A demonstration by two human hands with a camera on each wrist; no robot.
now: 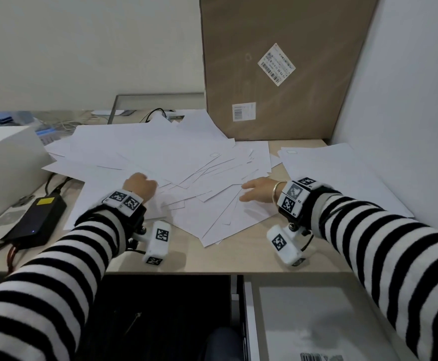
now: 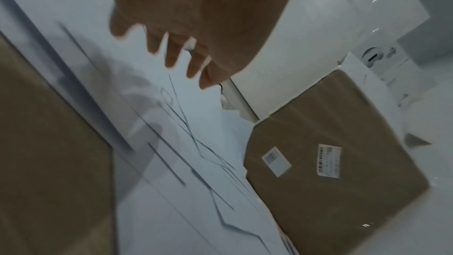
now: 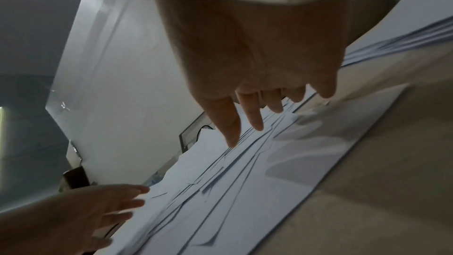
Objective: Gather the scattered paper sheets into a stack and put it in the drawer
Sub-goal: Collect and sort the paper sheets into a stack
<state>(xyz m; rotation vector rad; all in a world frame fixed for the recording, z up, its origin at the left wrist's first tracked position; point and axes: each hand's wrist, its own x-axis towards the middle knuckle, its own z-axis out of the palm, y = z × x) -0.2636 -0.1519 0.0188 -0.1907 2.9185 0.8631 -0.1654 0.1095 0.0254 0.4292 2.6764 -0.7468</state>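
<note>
Several white paper sheets [image 1: 181, 157] lie scattered and overlapping across the beige desk [image 1: 238, 256]. A second, tidier group of sheets [image 1: 337, 175] lies at the right by the wall. My left hand [image 1: 141, 187] is over the near left part of the pile, fingers straight [image 2: 176, 55]. My right hand [image 1: 256, 191] is at the pile's near right edge, fingers spread and extended [image 3: 255, 111] just above the sheets [image 3: 220, 191]. Neither hand holds anything. The drawer [image 1: 311, 316] stands open below the desk edge at the lower right.
A tall cardboard box [image 1: 277, 66] leans at the back right, touching the pile. A white box [image 1: 4, 165] and a black power adapter [image 1: 43, 220] with cables sit at the left. The right wall is close. A barcode-labelled item [image 1: 319, 356] lies in the drawer.
</note>
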